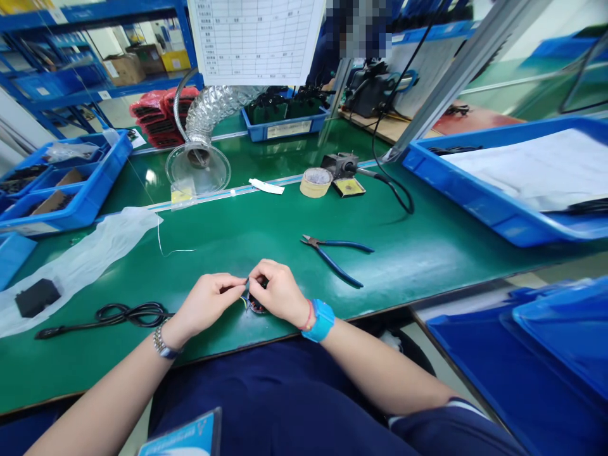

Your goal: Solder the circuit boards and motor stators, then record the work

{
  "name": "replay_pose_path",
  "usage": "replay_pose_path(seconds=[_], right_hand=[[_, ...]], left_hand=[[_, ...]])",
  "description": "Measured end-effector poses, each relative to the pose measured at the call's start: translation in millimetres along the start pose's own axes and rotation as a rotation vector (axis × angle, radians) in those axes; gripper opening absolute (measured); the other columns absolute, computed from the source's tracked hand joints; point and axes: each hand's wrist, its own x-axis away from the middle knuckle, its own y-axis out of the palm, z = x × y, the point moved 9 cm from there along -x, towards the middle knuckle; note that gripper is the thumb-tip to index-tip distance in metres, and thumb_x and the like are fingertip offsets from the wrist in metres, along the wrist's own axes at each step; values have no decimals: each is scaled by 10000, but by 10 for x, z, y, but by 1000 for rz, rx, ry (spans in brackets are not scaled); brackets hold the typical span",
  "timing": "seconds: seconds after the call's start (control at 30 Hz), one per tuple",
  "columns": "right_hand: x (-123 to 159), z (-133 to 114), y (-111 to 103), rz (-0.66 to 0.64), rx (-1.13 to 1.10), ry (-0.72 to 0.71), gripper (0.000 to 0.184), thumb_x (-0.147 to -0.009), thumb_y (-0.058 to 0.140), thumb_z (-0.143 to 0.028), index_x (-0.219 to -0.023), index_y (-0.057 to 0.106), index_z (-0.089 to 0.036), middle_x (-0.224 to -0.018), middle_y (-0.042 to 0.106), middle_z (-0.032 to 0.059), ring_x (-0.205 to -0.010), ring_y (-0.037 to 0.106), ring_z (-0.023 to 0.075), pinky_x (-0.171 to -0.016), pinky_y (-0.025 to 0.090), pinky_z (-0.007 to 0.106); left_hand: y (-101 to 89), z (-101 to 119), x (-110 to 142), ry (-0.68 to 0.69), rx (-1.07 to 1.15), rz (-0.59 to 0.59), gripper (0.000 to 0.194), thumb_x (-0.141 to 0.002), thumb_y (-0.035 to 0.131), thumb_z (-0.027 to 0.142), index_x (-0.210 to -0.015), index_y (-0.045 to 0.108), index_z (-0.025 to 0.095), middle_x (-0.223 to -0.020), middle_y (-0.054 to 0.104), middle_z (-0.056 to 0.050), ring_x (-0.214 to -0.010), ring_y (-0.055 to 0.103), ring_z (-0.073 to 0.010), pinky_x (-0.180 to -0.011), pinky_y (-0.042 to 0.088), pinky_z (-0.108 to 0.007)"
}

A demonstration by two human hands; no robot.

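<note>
A glossy green workbench (pixel 413 272) fills the middle of the frame. Directly on it lie blue-handled diagonal cutters (pixel 332 261) at centre right, a looped black power cord (pixel 126 314) at lower left, and a crumpled white sheet (pixel 104 250) above that. Toward upper centre sit a tape roll (pixel 316 185), a soldering-iron stand (pixel 340 166) and a white strip (pixel 266 186).

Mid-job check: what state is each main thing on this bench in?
Left hand: fingertips pinched on small dark piece
Right hand: curled over round part
Round part: mostly hidden
Diagonal cutters: lying, handles spread
Black power cord: looped into a bundle
Soldering iron: in its stand
Tape roll: lying flat
Right blue bin: holding white sheets
</note>
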Motion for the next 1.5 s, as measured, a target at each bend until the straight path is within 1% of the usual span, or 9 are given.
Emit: replay_pose_path(seconds=[0.1,0.17,0.23,0.37,0.5,0.67,0.93,1.17,1.5], right_hand=[[6,-4,11,0,40,-2,157,-706,554,-45,-613,550,-172,-603,548,-11,-574,499,113,-567,397,237],[46,-38,-43,-29,-10,-38,103,-768,552,-86,-735,596,-172,-692,594,12,-644,541,127,-619,436,251],[132,-102,-165,-22,-63,-90,85,-822,551,-141,-872,611,-175,-807,625,43,-753,572,148,-698,468,280],[372,-289,-271,-34,-50,-229,90,-812,605,-203,-899,611,-182,-862,618,66,-835,559,185,-753,476,347],[476,-345,-200,-11,5,-281,67,-813,562,-131,-835,604,-179,-844,612,69,-819,552,187,-738,474,369],[420,-309,-221,72,-22,-312,99,-819,541,-88,-795,582,-174,-781,614,61,-805,568,179,-743,500,361],[356,-234,-224,45,1,-327,118,-859,511,-95,-842,597,-174,-787,628,68,-836,584,179,-738,532,340],[419,-255,-230,64,45,-486,166,-854,487,-52,-944,591,-144,-805,628,93,-884,574,202,-793,543,388],[385,-173,-302,64,-77,-375,152,-858,509,-88,-943,610,-163,-839,659,87,-923,600,198,-803,547,376]], left_hand=[[19,-32,28,-15,24,-39,299,-869,471,352,-925,706,175,-767,670,-16,-697,571,-146,-639,425,-236],[1,-57,69,-25,58,-72,326,-875,466,365,-1065,646,170,-775,653,-15,-679,558,-140,-613,431,-235],[-31,-9,118,47,41,-93,313,-856,510,329,-1116,595,178,-861,648,-23,-734,563,-141,-658,450,-242],[-37,150,205,270,-180,-64,112,-845,506,191,-916,593,184,-899,616,-29,-790,557,-139,-733,450,-253],[-25,229,217,370,-288,51,129,-881,459,165,-856,584,178,-868,609,-38,-813,565,-141,-746,453,-248],[-43,241,198,342,-254,91,115,-857,529,169,-800,630,172,-775,641,-19,-734,586,-129,-692,459,-222],[71,191,85,309,-233,137,144,-852,568,185,-882,709,194,-760,692,-8,-689,619,-124,-653,453,-215],[35,203,67,282,-285,178,105,-814,584,163,-866,674,170,-790,689,-19,-682,616,-131,-646,465,-219],[47,214,41,265,-171,157,134,-818,571,182,-797,703,182,-706,674,-12,-630,602,-118,-597,462,-201]])
